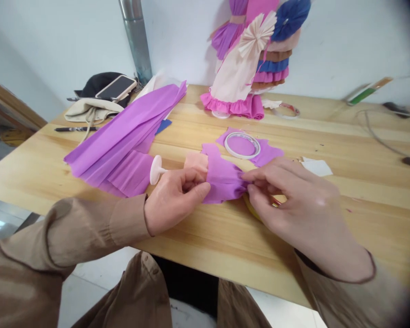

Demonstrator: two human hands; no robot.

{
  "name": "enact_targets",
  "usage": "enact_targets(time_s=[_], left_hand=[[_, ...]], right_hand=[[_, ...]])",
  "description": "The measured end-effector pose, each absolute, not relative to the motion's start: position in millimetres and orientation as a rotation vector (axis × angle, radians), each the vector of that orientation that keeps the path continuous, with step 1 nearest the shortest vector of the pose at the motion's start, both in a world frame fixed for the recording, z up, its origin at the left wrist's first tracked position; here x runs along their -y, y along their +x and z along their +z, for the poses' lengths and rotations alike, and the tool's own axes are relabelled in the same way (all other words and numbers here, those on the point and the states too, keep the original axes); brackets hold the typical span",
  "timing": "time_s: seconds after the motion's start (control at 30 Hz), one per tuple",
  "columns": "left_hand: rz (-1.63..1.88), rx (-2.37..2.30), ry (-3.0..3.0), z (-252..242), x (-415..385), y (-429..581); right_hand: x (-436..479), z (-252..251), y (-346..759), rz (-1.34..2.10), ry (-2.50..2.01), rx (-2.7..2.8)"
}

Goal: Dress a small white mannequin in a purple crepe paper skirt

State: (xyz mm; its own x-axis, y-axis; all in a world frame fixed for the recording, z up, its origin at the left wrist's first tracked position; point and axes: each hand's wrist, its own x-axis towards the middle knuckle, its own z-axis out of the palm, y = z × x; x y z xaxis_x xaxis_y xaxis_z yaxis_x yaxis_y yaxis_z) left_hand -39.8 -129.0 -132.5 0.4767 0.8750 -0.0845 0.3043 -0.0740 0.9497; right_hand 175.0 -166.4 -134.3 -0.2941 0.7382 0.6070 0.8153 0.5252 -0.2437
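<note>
Two hands wrap purple crepe paper [222, 177] round a small figure [195, 160] over a wooden table [205, 241].
Head view: the left hand [172, 200], fingers closed, grips the figure by its body, white stand [156, 170] jutting out; the right hand [294, 200] pinches the paper's gathered end. Thin crepe could tear if that pinch pulls hard, and pleats may slip if either grip eases.
</note>
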Motion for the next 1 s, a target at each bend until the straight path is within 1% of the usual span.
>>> enact_targets(time_s=[0.17, 0.67, 1.0], left_hand=[[0.662, -1.057, 1.599, -139.4, 127.8, -38.2], [0.633, -1.126, 1.708, -140.9, 128.1, -36.2], [0.653, -1.11, 1.672, -144.6, 127.9, -36.5]], right_hand=[[168.1, -136.1, 172.1, -0.153, -1.162, 2.121], [167.2, -142.8, 170.5, -0.105, -1.221, 2.14], [167.5, -143.3, 168.5, -0.106, -1.222, 2.147]])
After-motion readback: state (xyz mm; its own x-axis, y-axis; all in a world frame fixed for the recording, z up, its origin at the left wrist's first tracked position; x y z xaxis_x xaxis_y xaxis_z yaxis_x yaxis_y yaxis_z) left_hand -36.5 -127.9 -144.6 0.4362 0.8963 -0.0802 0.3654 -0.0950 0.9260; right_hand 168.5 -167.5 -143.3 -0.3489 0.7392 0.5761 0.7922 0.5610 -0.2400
